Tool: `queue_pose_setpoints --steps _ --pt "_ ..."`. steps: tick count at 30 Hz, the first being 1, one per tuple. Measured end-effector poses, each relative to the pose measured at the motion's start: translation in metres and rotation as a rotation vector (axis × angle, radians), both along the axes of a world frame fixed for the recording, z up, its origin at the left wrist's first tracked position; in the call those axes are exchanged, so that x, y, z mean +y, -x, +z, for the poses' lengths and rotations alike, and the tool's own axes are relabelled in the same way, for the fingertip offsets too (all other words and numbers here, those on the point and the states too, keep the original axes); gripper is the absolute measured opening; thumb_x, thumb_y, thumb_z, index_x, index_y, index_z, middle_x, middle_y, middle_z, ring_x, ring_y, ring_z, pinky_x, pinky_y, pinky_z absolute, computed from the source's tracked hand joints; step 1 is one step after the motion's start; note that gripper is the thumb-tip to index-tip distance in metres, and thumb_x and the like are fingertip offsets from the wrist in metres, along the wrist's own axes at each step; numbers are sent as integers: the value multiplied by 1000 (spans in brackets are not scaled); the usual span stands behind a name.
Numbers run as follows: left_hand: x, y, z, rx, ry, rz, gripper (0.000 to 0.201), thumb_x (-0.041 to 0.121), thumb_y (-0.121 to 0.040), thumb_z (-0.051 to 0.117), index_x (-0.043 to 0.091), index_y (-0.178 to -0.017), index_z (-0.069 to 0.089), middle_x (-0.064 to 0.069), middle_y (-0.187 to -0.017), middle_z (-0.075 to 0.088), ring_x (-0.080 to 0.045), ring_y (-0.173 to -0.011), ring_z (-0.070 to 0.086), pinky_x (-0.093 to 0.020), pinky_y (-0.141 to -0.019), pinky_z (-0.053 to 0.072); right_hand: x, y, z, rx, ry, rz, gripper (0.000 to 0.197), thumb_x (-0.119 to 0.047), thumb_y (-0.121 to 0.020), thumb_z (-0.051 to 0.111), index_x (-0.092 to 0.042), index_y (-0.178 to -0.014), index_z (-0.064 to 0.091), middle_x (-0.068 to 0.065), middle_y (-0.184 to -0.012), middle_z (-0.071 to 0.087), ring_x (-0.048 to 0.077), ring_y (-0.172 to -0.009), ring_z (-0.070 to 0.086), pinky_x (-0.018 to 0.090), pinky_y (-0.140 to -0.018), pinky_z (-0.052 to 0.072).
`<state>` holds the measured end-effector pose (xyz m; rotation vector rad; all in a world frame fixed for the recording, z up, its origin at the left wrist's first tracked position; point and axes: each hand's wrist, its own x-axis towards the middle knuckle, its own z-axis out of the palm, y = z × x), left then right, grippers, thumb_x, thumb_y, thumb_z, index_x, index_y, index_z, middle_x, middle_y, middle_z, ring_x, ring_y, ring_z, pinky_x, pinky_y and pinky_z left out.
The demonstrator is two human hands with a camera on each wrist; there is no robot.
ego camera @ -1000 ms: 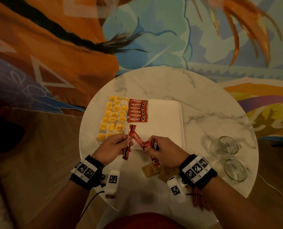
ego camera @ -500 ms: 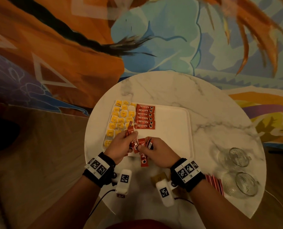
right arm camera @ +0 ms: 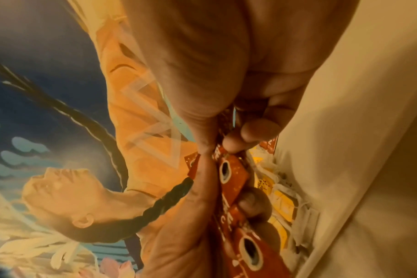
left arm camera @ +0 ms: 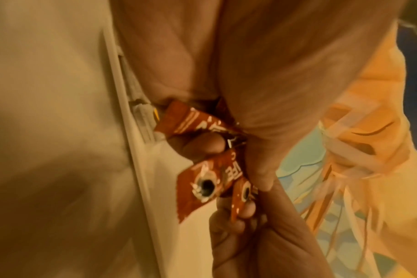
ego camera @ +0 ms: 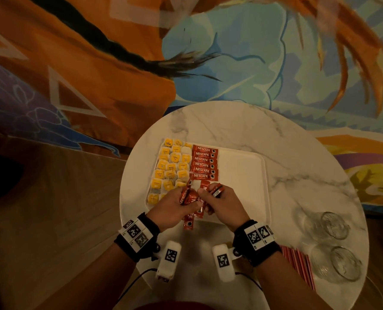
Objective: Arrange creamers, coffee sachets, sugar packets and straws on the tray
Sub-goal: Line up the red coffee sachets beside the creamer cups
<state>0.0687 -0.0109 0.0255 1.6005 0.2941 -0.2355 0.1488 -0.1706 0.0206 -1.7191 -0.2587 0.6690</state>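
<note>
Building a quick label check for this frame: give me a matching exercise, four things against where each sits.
Things:
1. yellow tea-bag packets
2. neat column of red Nescafe coffee sachets
3. two clear glass cups
4. bundle of red straws

Places:
A. on the marble table, right of the white tray
B. on the left part of the tray
C. on the table by the right wrist, next to the glass cups
D. on the tray, just right of the tea-bag packets

Pairs: 1-B, 2-D, 3-A, 4-C
</note>
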Motion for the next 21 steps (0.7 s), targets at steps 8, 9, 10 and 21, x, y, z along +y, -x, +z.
queue_pose_setpoints --steps 8,9,10,21 --pt "15 -2 -5 15 11 46 28 17 -99 62 23 -126 67 2 -115 75 -14 -107 71 -34 -97 54 10 -3 -10 154 -91 6 14 -6 -92 70 -10 -105 70 10 -87 72 20 -76 68 35 -77 59" --pt "17 -3 -5 26 35 54 30 17 -99 61 24 -127 66 3 -116 75 -14 -108 71 -35 -98 54 10 -3 -12 160 -91 -5 19 -4 -91 70 -9 -109 70 9 -91 74 20 -80 70 35 -80 59" --pt "18 -4 -4 35 62 62 31 16 -99 61 25 -128 65 3 -117 74 -14 -108 70 -35 -97 54 11 -4 -13 154 -87 -22 19 -4 -90 70 -8 -108 70 9 -93 75 20 -82 71 35 -81 59" --pt "24 -12 -4 141 265 230 21 14 -97 60 21 -114 69 -9 -108 76 -28 -100 73 -48 -90 58 15 -3 -2 126 -39 -6 22 -22 -105 51 -5 -110 64 5 -79 67 20 -54 60 33 -51 51"
